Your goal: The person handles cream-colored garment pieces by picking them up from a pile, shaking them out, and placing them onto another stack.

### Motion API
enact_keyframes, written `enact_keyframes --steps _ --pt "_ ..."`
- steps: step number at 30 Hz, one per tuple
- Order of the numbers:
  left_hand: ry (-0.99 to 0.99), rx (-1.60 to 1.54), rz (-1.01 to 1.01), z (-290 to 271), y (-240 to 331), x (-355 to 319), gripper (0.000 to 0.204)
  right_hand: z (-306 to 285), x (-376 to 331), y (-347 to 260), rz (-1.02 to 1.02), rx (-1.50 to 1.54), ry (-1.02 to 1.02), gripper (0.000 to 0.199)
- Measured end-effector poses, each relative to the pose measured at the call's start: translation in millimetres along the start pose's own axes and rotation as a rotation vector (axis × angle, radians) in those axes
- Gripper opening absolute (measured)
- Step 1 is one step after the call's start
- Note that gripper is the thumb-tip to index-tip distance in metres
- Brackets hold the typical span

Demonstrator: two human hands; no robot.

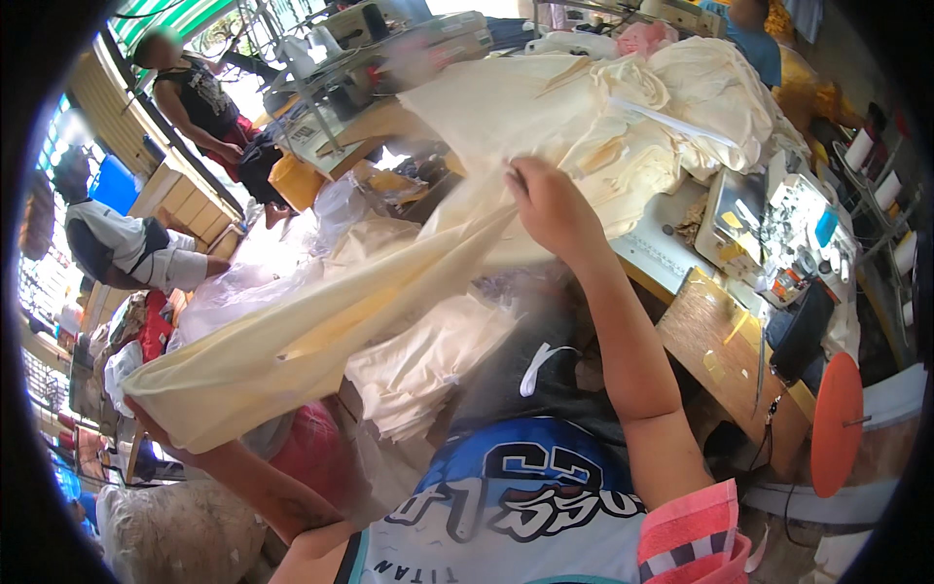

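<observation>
Cream cloth: a long strip (321, 341) hangs taut from near the middle toward 8 o'clock, drawn out between both hands.
Right hand: just off centre toward 1 o'clock (553, 209), its fingers pinching the upper end of the strip.
Left hand: at 8 o'clock (148, 420), behind the strip's lower end; the cloth covers its fingers, so I cannot tell how they stand.
Folded cloth: a cream stack (418, 375) at 7 o'clock, below the strip.
Bench: its bare white top (662, 234) shows at 2 o'clock, with a cloth heap (715, 97) lying beyond it, toward 1 o'clock.
Right side: a wooden board (710, 321) and a black pouch (800, 331) at 3 o'clock, an orange disc (837, 425) at 4 o'clock.
Towel: pink (686, 526), at 5 o'clock, near the right upper arm.
People: one in a black top (199, 102) at 10 o'clock, another in a white shirt (115, 232) at 9 o'clock.
</observation>
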State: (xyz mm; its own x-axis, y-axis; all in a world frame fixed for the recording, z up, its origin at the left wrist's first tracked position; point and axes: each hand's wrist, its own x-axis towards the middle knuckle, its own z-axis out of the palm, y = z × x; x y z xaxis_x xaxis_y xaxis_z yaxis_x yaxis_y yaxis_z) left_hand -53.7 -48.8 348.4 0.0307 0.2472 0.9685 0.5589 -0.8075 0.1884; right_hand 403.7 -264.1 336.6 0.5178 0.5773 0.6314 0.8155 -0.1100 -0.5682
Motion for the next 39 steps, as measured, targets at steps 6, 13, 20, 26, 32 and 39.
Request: enact_keyframes --steps 6,13,20,26,32,39 --pt "0.088 -0.010 0.088 -49 -29 35 0.060 -17 -9 -28 0.140 0.225 -0.684 0.015" --pt "-0.438 -0.760 -0.533 14 -56 35 0.051 -43 36 -16 0.271 0.695 -0.373 0.015" --pt "-0.205 -1.141 -0.955 135 -128 61 0.034 70 106 0 0.263 0.691 -0.070 0.020" --pt "-0.012 -0.980 -1.020 2 -168 48 0.033 70 65 -46 0.206 0.892 -0.052 0.019" --pt "-0.446 -0.796 -1.559 22 -114 -165 0.037 106 -59 39 0.287 0.228 -0.383 0.016" --pt "-1.377 0.181 -0.764 26 -122 -352 0.024 125 -154 105 0.127 0.007 -0.571 0.026"
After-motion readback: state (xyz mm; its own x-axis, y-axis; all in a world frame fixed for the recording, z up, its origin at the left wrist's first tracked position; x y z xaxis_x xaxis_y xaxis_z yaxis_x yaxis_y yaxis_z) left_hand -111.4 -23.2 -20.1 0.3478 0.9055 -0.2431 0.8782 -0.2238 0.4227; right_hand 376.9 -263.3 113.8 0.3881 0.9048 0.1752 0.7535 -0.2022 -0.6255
